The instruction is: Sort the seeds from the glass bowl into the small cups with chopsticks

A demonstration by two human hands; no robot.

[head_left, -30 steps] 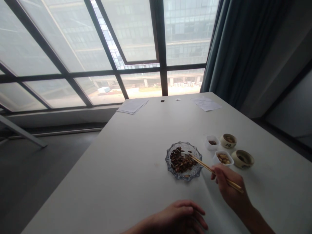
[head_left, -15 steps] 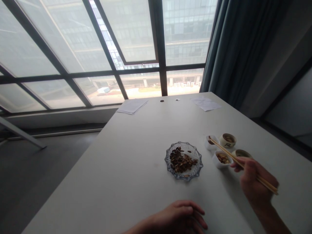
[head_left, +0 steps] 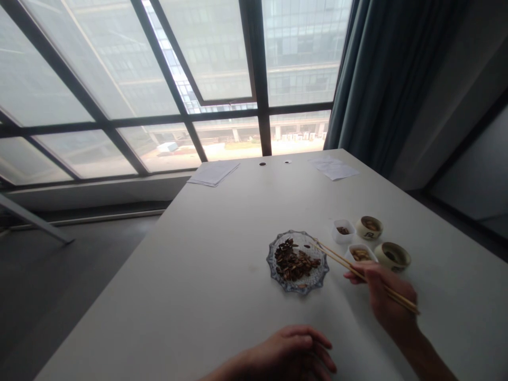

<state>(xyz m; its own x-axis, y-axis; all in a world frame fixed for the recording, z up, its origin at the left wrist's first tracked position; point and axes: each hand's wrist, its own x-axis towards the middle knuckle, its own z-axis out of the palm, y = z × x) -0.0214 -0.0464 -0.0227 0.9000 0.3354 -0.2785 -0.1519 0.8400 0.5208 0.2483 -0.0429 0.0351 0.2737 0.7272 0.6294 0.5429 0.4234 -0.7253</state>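
My right hand [head_left: 387, 299] grips a pair of wooden chopsticks [head_left: 357, 272], whose tips reach over the right rim of a scalloped glass plate [head_left: 278, 278] holding a heap of dark seeds [head_left: 292, 263]. Right of the plate stand two small white cups [head_left: 343, 230] and two beige round cups [head_left: 369, 227], each with a few bits inside. My left hand [head_left: 293, 354] rests palm down on the white table [head_left: 206, 296] near its front edge, fingers loosely curled, holding nothing.
Sheets of paper [head_left: 214, 172] lie at the table's far left, another sheet [head_left: 334, 168] at the far right. A large window fills the background, with a dark curtain [head_left: 381, 84] to its right. Grey floor lies left of the table.
My right hand went from the plate to the far white cup with the chopsticks, then swung back so the tips are over the plate's right rim. My left hand stayed put.
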